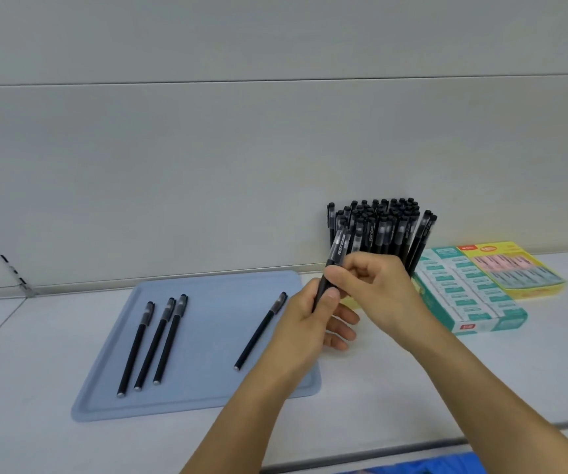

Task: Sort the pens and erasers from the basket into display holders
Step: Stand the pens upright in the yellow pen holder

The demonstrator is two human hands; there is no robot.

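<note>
Black pen (pixel 331 268) in both hands' grip; four pens (pixel 159 343) on blue tray (pixel 207 398).

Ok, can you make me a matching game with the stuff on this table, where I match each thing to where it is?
Things:
1. held pen
2. lone pen
3. green eraser box
4. yellow eraser box

Places:
A. lying alone on the right part of the blue tray
B. farthest right, by the wall
C. pinched between both hands, left hand low, right hand higher
D. on the table, right of the standing bunch of pens

Pairs: 1-C, 2-A, 3-D, 4-B
</note>
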